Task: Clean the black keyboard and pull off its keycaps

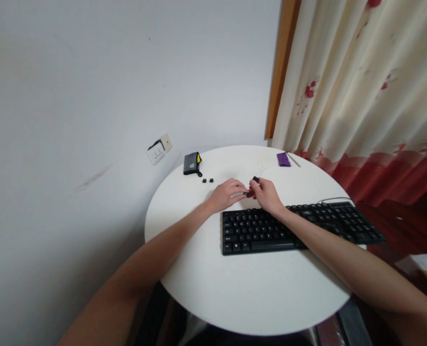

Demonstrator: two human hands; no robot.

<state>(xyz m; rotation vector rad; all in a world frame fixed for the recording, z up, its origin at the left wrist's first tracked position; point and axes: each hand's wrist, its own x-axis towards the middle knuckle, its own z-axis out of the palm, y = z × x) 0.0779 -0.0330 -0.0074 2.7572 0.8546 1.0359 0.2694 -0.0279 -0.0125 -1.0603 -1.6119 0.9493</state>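
My left hand (226, 193) and my right hand (265, 193) meet just behind the black keyboard (328, 218) on the round white table (249, 288). Both hands pinch a small black object (254, 181), probably a keycap puller with thin wire loops that stick out behind it. The fingers of both hands are closed around it. Two loose black keycaps (207, 180) lie on the table to the left of my left hand.
A dark grey pouch with a yellow tab (192, 163) lies at the table's far left. A purple item (283, 159) and a thin stick (294, 159) lie at the far right edge. A wall socket (158, 150) sits on the wall. A curtain (360, 86) hangs at right.
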